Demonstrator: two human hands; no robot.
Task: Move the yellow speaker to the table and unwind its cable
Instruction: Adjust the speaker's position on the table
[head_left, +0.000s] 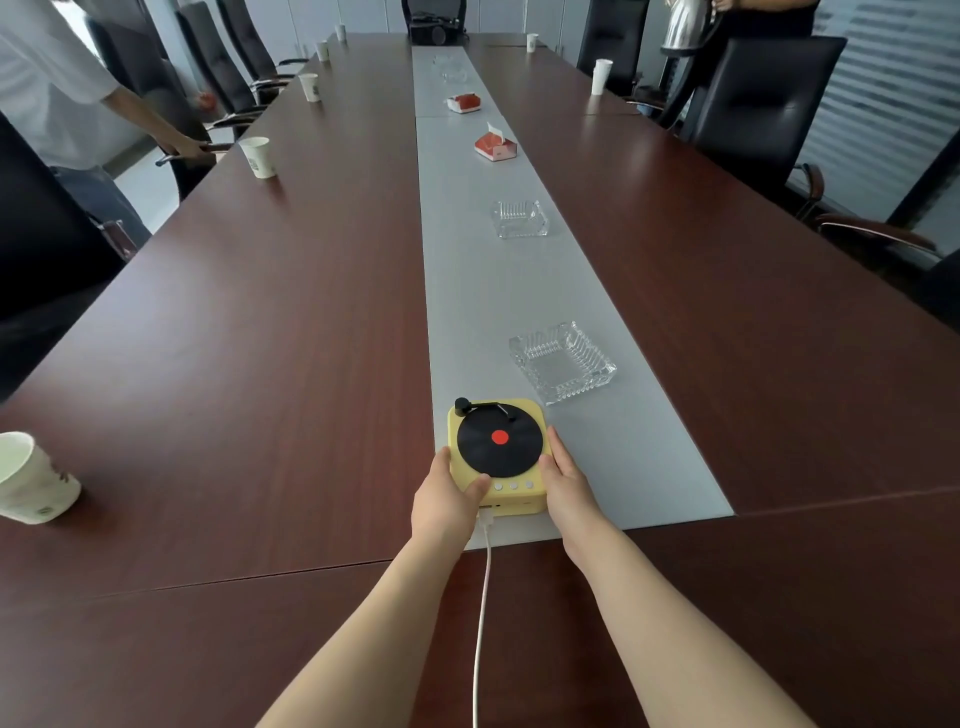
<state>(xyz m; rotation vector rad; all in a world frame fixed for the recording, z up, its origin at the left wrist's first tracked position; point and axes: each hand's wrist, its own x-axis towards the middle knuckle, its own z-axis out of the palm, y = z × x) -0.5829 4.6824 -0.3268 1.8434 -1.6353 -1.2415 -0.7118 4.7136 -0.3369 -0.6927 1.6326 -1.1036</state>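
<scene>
Long dark tabletop (260, 364), grey strip (493, 291) down the middle. Yellow speaker (496, 449) sits at the strip's near end, just short of a glass ashtray (562, 361). Left hand (447, 501) and right hand (569, 480) clasp its two sides, thumbs on the top face, fingers down the flanks. Looks like a small rigid plastic box, likely light; smooth sides could slip, so flank grip is right. Avoid the thin tonearm on top, probably fragile. White cable (483, 597) is plugged into the near face and runs toward the person, soft and limp; take it near the plug.
</scene>
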